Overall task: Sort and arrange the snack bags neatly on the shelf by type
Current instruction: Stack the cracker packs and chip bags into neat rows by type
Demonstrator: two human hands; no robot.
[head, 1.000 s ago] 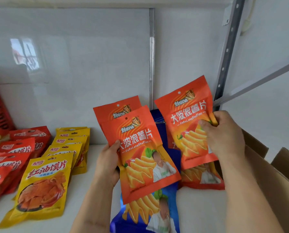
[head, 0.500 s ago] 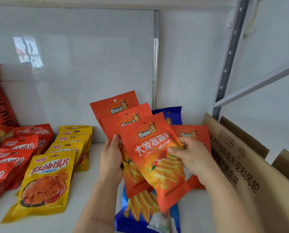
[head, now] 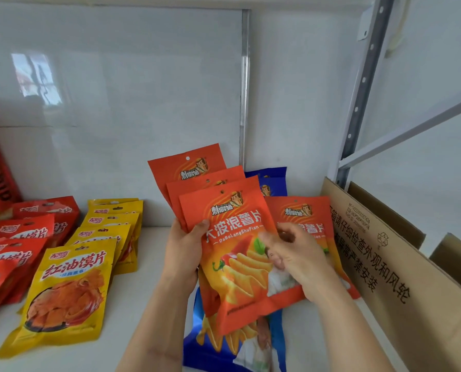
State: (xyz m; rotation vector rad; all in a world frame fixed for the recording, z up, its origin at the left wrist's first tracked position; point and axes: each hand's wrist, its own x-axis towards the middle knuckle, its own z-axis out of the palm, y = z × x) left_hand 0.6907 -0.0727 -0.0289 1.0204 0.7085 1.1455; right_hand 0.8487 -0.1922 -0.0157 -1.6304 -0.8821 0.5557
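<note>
Orange glossy chip bags (head: 232, 237) fanned in the gripping left hand (head: 182, 253); right hand (head: 296, 259) loosely open.

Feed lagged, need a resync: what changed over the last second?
The right hand brought its orange potato-chip bag left onto the left hand's fanned stack and let go. Left hand now grips three. Yellow bags and blue bag unmoved.

left hand (head: 182, 252) raised, thumb forward, fingers curled in grip; right hand (head: 297, 257) blurred, fingers loosely spread.
</note>
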